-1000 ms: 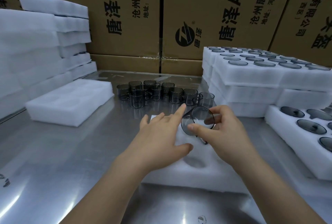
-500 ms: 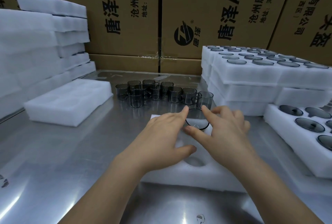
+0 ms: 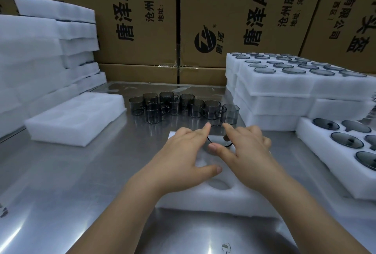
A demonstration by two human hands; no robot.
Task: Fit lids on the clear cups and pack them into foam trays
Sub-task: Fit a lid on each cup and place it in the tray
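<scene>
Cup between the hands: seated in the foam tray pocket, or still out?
In. The cup shows only its dark rim, level with the foam tray surface; the left hand touches it, the right hand pinches it.

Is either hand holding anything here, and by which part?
The right hand grips a cup by its rim, thumb and forefinger on opposite sides; the left hand only touches that rim.
</scene>
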